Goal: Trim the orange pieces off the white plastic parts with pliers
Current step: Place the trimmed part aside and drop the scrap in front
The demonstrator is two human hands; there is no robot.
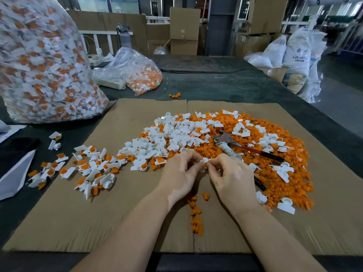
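We cannot see most of the small white part (pixel 205 160) pinched between the left hand (pixel 179 173) and right hand (pixel 232 176); curled fingers cover it, so any orange on it is hidden. The pliers (pixel 227 143) lie partly buried in the orange pile (pixel 275 173), and the right hand hides part of one handle. The big bag (pixel 39 61) at far left is cut off by the edge. Sack lettering (pixel 299 57) at far right is only partly readable.

white part (pixel 204 160): small, pinched between both hands, near centre | pliers (pixel 233 144): red-and-black handles, lying on orange pieces (pixel 279 173) heaped right | white parts pile (pixel 176 134): centre, spilling left
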